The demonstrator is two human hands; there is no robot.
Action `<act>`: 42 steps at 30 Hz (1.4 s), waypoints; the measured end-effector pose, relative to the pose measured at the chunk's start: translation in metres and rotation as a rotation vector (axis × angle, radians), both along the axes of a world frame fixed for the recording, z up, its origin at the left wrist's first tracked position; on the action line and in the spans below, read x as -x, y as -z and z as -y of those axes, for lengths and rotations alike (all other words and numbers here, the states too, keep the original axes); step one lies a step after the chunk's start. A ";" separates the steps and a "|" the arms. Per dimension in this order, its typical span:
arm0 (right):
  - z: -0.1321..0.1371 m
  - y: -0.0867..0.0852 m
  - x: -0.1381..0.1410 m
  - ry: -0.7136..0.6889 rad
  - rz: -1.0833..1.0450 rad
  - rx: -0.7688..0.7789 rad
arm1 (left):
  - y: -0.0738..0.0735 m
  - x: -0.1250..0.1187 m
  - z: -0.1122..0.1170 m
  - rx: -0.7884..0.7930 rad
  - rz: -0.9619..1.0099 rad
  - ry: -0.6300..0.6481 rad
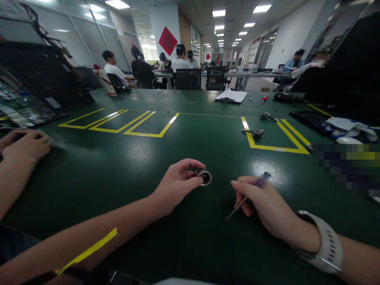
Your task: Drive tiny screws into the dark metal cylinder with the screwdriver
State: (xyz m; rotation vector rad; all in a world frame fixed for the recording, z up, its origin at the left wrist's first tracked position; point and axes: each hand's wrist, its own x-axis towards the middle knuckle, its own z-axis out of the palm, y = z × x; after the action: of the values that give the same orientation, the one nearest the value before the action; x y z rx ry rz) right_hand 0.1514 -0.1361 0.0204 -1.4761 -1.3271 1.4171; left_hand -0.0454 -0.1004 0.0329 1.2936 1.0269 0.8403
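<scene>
Green tbl [208, 134]: metal cyl [205, 177] btwn L fingers [190, 163], pinched; R fingers [242, 187] grip screwdriver [261, 181].

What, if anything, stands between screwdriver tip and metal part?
Nothing visible: only green tabletop shows between the tip of the screwdriver in the right hand and the metal part in the left hand.

From my remote seat, I take this for an open-plan office with a workshop side: ceiling lights [219, 13] run far back, people [179, 62] sit at far desks [252, 75], and glass panels [86, 39] line the left. Near my camera, a green tabletop [133, 166] carries yellow tape outlines [170, 125], with a screwdriver [261, 181] held above it.
</scene>
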 end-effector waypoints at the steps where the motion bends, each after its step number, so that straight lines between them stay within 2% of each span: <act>1: -0.002 0.001 -0.001 0.002 -0.015 -0.001 | 0.000 0.000 0.000 0.000 0.002 0.000; 5: 0.000 -0.005 -0.001 -0.011 0.030 -0.018 | 0.001 -0.001 0.000 -0.010 0.007 -0.001; 7: 0.007 -0.009 0.000 -0.064 0.140 -0.102 | 0.001 -0.002 0.000 -0.004 0.010 -0.003; 9: 0.017 -0.012 0.002 -0.166 0.295 -0.341 | 0.001 -0.002 0.001 0.004 0.018 -0.008; 13: 0.033 -0.005 0.006 -0.471 0.593 -1.092 | 0.000 -0.003 0.002 0.014 0.029 -0.006; 15: 0.035 0.001 0.007 -0.542 0.677 -1.270 | 0.000 -0.004 0.002 0.010 0.024 -0.008; 18: 0.033 0.005 0.005 -0.548 0.654 -1.273 | -0.001 -0.005 0.003 -0.011 0.015 -0.020; 24: 0.032 0.000 0.001 -0.437 0.596 -1.290 | 0.002 -0.005 0.003 -0.035 0.004 0.004; 30: 0.029 -0.001 0.002 -0.433 0.629 -1.206 | 0.004 -0.006 0.007 -0.107 -0.019 0.062; 37: 0.030 -0.002 0.004 -0.405 0.657 -1.196 | 0.005 -0.008 0.011 -0.240 -0.068 0.075; 42: 0.030 -0.002 0.005 -0.382 0.673 -1.248 | 0.008 -0.009 0.013 -0.384 -0.154 0.050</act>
State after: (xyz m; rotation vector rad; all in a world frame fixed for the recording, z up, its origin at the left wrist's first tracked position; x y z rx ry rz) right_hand 0.1459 -0.1660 0.0222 -0.7969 -2.3435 -0.0011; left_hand -0.0361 -0.1130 0.0253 1.7241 0.9770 0.9405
